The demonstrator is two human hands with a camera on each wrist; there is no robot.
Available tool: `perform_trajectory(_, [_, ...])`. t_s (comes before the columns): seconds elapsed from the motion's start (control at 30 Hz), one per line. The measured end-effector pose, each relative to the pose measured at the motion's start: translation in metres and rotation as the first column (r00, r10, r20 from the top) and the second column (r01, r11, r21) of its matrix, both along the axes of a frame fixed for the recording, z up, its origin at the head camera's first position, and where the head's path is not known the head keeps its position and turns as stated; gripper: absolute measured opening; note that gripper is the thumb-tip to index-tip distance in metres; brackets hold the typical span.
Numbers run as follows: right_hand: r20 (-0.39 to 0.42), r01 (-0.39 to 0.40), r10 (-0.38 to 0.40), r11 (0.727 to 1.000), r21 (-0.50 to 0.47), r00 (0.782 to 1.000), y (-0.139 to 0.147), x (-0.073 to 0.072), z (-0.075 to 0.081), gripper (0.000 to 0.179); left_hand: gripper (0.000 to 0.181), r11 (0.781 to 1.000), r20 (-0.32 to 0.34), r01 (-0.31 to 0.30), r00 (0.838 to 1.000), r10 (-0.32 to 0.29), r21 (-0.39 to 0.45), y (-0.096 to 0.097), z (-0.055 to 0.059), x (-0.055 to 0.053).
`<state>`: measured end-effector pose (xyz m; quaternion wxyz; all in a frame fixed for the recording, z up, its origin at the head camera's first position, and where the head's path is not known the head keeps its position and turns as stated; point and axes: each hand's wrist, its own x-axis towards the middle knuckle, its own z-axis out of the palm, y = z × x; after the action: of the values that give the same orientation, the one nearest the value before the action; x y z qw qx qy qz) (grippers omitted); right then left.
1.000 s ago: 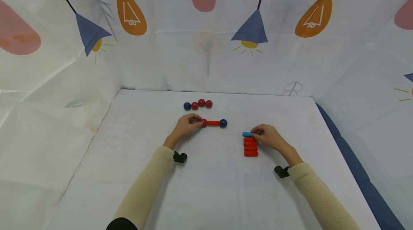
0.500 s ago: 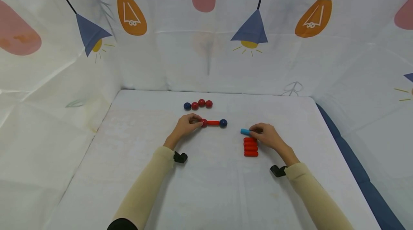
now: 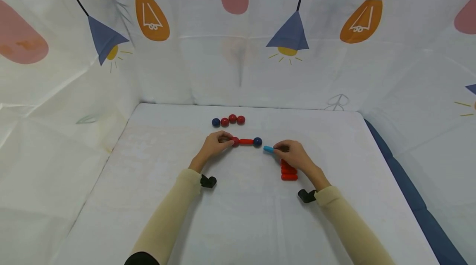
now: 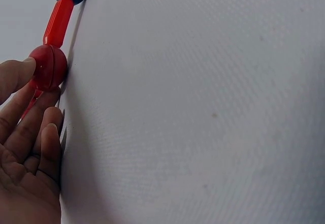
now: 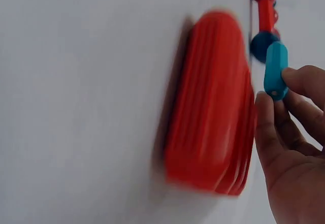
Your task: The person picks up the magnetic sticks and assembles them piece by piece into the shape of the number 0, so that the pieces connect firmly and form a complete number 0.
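My left hand pinches a red ball between thumb and fingers. From that ball a red rod runs right to a dark blue ball, making a short linked piece on the table. In the left wrist view a sliver of red also shows below the ball, mostly hidden by the fingers. A light blue rod is pinched by one end in my right hand. Its free end points left, just short of the dark blue ball in the head view.
Several red rods lie stacked side by side just below my right hand. Behind the linked piece is a row with one loose blue ball and several red balls. A printed white curtain stands beyond the white table.
My right hand has lifted the light blue rod off the top of the red rods and carried it left toward the dark blue ball. The left hand has stayed still.
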<state>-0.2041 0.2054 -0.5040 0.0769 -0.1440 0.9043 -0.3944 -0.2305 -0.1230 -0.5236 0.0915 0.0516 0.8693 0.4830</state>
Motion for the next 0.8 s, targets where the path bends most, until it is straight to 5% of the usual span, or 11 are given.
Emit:
perform_trajectory(0.43, [-0.027,0.003,-0.007,0.988,-0.155,1.000,-0.068,0.012,-0.006,0.020,0.030,1.000,-0.021,0.010,1.000,-0.010,-0.010,0.000,-0.002,0.000])
perform_trajectory(0.8, [-0.051,0.040,-0.047,0.989,-0.139,0.998,-0.092,0.011,-0.010,0.019,0.030,1.000,-0.016,0.011,1.000,-0.011,0.020,-0.002,-0.003,-0.001])
